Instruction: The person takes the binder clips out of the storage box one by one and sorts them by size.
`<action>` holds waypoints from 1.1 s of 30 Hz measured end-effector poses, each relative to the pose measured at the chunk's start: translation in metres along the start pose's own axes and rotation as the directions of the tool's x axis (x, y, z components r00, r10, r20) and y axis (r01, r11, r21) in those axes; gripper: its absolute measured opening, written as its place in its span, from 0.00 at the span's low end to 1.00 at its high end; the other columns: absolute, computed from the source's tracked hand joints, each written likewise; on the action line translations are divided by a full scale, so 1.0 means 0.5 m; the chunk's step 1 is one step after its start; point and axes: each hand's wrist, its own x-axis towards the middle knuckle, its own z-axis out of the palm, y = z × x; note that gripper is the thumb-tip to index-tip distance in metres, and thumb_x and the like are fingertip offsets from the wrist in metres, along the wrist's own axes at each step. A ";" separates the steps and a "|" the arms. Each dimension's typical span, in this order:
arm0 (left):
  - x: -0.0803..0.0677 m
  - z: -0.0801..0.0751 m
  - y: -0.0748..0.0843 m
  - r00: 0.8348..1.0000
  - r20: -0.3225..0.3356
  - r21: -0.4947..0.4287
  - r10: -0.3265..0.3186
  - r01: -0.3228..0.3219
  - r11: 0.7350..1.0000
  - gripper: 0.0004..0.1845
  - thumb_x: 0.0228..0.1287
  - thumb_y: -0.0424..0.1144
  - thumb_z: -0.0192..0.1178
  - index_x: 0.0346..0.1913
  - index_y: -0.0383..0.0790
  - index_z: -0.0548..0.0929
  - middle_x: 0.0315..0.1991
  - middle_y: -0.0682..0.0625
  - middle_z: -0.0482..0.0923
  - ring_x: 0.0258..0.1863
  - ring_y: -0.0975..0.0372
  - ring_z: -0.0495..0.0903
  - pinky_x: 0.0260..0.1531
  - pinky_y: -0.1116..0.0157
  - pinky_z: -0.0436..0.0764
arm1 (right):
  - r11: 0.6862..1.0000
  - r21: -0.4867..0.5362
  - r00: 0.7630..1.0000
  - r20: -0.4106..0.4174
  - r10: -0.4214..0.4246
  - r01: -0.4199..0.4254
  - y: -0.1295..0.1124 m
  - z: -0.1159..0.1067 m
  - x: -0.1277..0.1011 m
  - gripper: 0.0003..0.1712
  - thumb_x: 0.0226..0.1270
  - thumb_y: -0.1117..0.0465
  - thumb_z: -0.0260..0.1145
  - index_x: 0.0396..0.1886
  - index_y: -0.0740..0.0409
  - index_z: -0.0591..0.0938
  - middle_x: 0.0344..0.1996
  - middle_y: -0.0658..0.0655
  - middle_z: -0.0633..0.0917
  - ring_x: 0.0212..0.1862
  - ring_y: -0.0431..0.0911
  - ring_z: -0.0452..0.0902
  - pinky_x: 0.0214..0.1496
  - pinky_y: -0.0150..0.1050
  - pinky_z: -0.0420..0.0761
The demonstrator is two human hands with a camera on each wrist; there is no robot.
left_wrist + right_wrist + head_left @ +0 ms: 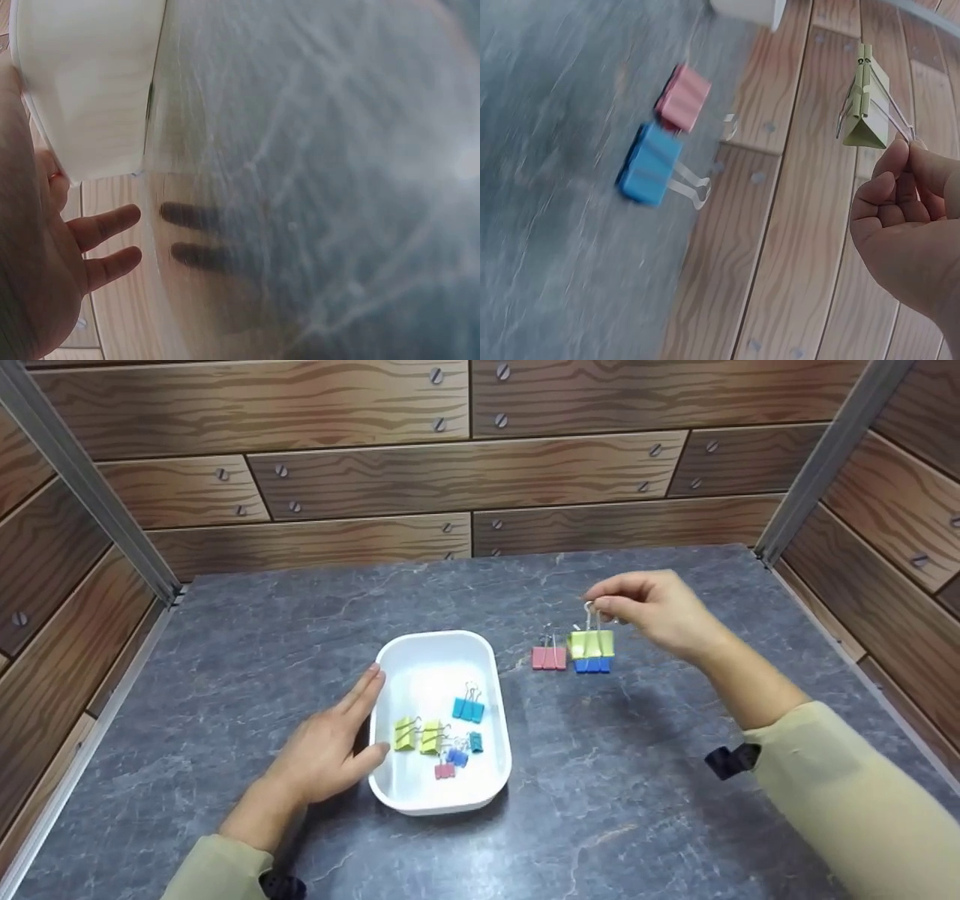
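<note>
My right hand (652,611) pinches a wire handle of a yellow-green binder clip (591,643) between thumb and fingertips. In the right wrist view the yellow-green clip (868,97) hangs in the air from the right hand (907,210). A blue binder clip (592,665) lies on the table, partly hidden behind it in the head view. Left of that lies a pink binder clip (549,658). My left hand (319,754) touches the left side of a white tray (501,765), fingers fairly straight, thumb at the rim.
Inside the tray sit two yellow-green clips (430,737), a larger teal clip (469,709), a small teal clip (476,742), a small blue clip (457,757) and a small pink clip (445,771). Wood-patterned walls (465,472) enclose the dark marbled table (630,825).
</note>
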 end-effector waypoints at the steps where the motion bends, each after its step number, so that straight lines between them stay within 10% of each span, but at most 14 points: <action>1: -0.001 0.000 0.000 1.000 0.001 -0.001 -0.002 0.002 1.000 0.50 0.68 0.53 0.61 0.87 0.44 0.51 0.87 0.53 0.47 0.62 0.40 0.81 0.55 0.40 0.81 | 1.000 -0.002 1.000 -0.006 0.007 -0.007 0.008 -0.007 -0.001 0.13 0.79 0.62 0.66 0.54 0.64 0.90 0.38 0.57 0.89 0.40 0.42 0.82 0.38 0.32 0.80; 33: -0.002 0.000 0.000 1.000 -0.017 0.028 -0.002 0.002 1.000 0.50 0.67 0.53 0.61 0.87 0.42 0.53 0.86 0.52 0.49 0.56 0.41 0.84 0.51 0.41 0.83 | 0.976 -0.032 0.976 -0.044 0.215 -0.217 0.206 -0.061 -0.003 0.16 0.81 0.63 0.64 0.58 0.71 0.86 0.42 0.56 0.90 0.40 0.39 0.83 0.41 0.34 0.82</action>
